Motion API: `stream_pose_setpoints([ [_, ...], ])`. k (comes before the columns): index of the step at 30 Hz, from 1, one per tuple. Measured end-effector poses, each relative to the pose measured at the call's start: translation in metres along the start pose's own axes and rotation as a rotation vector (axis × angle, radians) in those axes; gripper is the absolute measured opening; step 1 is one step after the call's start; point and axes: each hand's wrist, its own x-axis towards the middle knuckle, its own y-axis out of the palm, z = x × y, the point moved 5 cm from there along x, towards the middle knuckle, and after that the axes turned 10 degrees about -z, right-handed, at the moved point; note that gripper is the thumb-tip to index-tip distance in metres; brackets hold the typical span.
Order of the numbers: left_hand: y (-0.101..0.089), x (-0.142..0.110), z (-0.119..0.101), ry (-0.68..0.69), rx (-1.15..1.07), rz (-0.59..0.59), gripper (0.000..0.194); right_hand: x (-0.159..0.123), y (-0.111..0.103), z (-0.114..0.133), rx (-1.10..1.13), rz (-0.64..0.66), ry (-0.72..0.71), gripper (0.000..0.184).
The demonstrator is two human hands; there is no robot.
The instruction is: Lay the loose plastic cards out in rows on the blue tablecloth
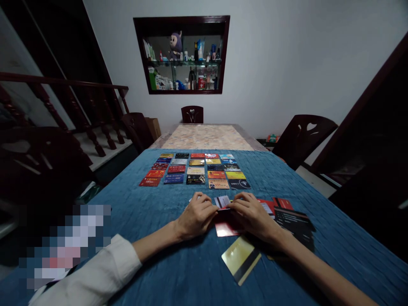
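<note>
My left hand (pixel 198 215) and my right hand (pixel 253 212) meet above the blue cloth. Between their fingertips they pinch a thin card (pixel 224 209), seen nearly edge-on, so its face is hidden. Just below it lies a shiny red card (pixel 225 228). Behind the fingers is a white card with a dark stripe (pixel 222 201). A gold card with a black stripe (pixel 241 260) rests at an angle in front of my right hand. Black cards (pixel 295 223) and a red card (pixel 283 203) overlap loosely beside my right wrist, partly covered by my forearm.
Beyond my hands, several cards (pixel 196 171) lie face up in rows on the blue cloth (pixel 153 263). Farther off is the bare stone tabletop (pixel 204 137). Dark chairs (pixel 304 136) stand around the table. A pixelated patch (pixel 70 242) covers something at lower left.
</note>
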Motion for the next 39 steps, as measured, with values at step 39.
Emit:
stream_pose_setpoints([
  [39,0.005,-0.005,0.016,-0.256,-0.146,0.038,0.017,0.011,-0.017,-0.008,0.329,-0.154,0.369,0.013],
])
